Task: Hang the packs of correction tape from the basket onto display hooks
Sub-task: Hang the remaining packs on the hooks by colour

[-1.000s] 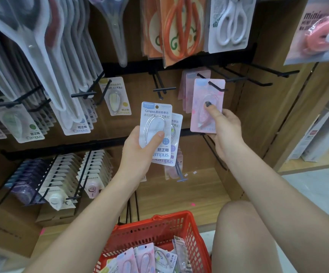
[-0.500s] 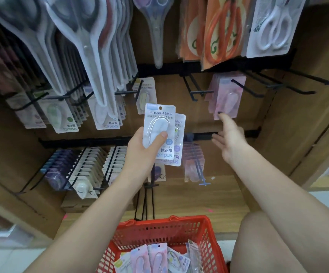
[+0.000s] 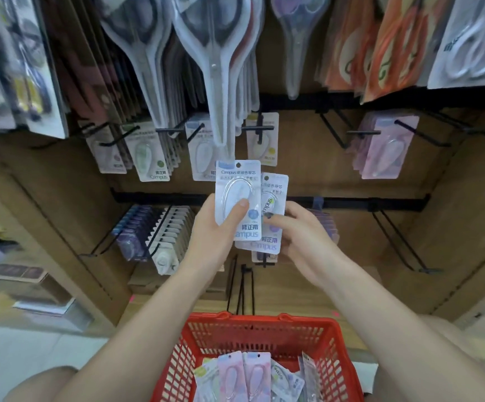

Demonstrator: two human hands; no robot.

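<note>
Two correction tape packs held mid-frame.
Left hand (image 3: 216, 227) grips the front pack (image 3: 237, 198); right hand (image 3: 299, 236) pinches the rear pack (image 3: 274, 210).

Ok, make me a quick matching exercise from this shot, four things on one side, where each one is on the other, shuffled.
Things:
1. front blue pack
2. pink packs
3. red basket
4. right hand

Places:
A. on an upper right hook
B. bottom centre, below the arms
C. pinching the rear pack
D. held in the left hand

Pairs: 1-D, 2-A, 3-B, 4-C
</note>
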